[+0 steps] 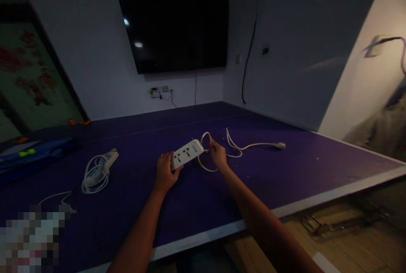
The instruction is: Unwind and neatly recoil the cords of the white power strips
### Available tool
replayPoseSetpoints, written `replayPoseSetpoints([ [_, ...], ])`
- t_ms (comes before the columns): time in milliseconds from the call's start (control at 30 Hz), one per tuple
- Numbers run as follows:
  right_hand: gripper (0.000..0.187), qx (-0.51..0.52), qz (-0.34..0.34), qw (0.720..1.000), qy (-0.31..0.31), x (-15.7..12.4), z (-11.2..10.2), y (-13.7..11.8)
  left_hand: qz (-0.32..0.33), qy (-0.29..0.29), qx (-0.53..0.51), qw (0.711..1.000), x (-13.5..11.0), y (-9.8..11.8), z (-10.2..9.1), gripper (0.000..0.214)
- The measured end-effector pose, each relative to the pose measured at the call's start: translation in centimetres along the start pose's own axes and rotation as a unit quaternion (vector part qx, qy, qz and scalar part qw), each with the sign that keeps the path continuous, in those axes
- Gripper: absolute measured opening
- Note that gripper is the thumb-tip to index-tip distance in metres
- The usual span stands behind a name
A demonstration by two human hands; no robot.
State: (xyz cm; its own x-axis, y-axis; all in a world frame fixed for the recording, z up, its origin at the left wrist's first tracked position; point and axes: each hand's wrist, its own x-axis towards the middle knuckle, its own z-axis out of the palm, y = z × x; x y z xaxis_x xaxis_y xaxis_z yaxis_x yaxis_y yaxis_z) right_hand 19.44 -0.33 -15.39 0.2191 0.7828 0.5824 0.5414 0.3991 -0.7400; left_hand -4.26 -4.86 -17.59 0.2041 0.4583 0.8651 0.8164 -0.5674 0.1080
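A white power strip [187,154] with several sockets and a blue label is tilted up over the purple tabletop [196,205]. Its left end is gripped by my left hand [165,171], thumb below and fingers over the top. My right hand [218,154] pinches the strip's white cord [206,169] close to the end where it leaves the housing. From there the cord loops around my right hand and runs right across the table. At its far end lies a pale plug [279,146].
On the left rests another power strip [113,156] with a coiled white cable [95,176]. Blue cloth [47,152] lies beyond it. A television [180,34] hangs on the wall above sockets [161,90]. The table has a white edge [336,192].
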Motion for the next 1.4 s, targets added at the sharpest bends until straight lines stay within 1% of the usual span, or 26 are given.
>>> replayPoseSetpoints([
  [67, 0.040, -0.081, 0.004, 0.994, -0.067, -0.3, 0.2, -0.5, 0.001, 0.006, -0.009, 1.000, -0.2, 0.3, 0.1, 0.063],
  [100, 0.041, -0.127, -0.002, 0.986, -0.104, -0.4, 0.3, -0.9, -0.003, 0.009, -0.012, 1.000, -0.2, 0.5, 0.1, 0.063],
  [167, 0.040, -0.217, -0.031, 0.960, -0.174, -0.8, 0.6, -1.8, -0.023, 0.018, -0.007, 1.000, -0.2, 0.7, 0.0, 0.063],
  [233, 0.035, -0.281, -0.077, 0.929, -0.229, -1.2, 0.8, -2.9, -0.056, 0.028, 0.016, 0.998, -0.1, 0.7, -0.2, 0.064],
  [300, 0.034, -0.313, -0.125, 0.904, -0.262, -1.6, 1.0, -3.8, -0.096, 0.038, 0.056, 0.993, 0.0, 0.5, -0.4, 0.065],
  [433, 0.037, -0.329, -0.203, 0.873, -0.298, -2.3, 1.2, -4.8, -0.175, 0.042, 0.140, 0.974, 0.2, -0.1, -0.8, 0.058],
  [533, 0.031, -0.326, -0.241, 0.856, -0.322, -2.5, 1.1, -5.0, -0.193, 0.034, 0.169, 0.966, 0.0, -0.7, -1.0, 0.052],
  [667, 0.025, -0.315, -0.269, 0.851, -0.322, -2.7, 1.1, -5.0, -0.186, 0.022, 0.182, 0.965, -0.4, -1.3, -1.0, 0.049],
  [800, 0.027, -0.305, -0.286, 0.851, -0.318, -2.8, 1.2, -5.0, -0.173, 0.012, 0.169, 0.970, -0.5, -1.7, -0.9, 0.049],
  [900, 0.028, -0.289, -0.316, 0.849, -0.310, -2.9, 1.3, -4.8, -0.137, -0.016, 0.157, 0.978, -0.4, -1.9, -0.9, 0.048],
  [967, 0.026, -0.273, -0.334, 0.854, -0.293, -2.9, 1.3, -4.6, -0.106, -0.033, 0.146, 0.983, -0.3, -1.9, -0.9, 0.047],
  [1100, 0.029, -0.248, -0.344, 0.875, -0.235, -2.6, 0.9, -4.1, -0.059, -0.048, 0.142, 0.987, -0.1, -1.3, -0.8, 0.042],
  [1233, 0.035, -0.223, -0.343, 0.898, -0.160, -2.3, 0.4, -3.3, -0.033, -0.068, 0.128, 0.989, 0.1, -0.7, -0.6, 0.049],
  [1333, 0.036, -0.200, -0.316, 0.920, -0.119, -2.3, 0.2, -3.0, -0.031, -0.090, 0.108, 0.990, 0.2, -0.5, -0.5, 0.057],
  [1400, 0.036, -0.185, -0.280, 0.936, -0.105, -2.3, 0.0, -2.9, -0.034, -0.105, 0.095, 0.989, 0.3, -0.5, -0.6, 0.060],
])
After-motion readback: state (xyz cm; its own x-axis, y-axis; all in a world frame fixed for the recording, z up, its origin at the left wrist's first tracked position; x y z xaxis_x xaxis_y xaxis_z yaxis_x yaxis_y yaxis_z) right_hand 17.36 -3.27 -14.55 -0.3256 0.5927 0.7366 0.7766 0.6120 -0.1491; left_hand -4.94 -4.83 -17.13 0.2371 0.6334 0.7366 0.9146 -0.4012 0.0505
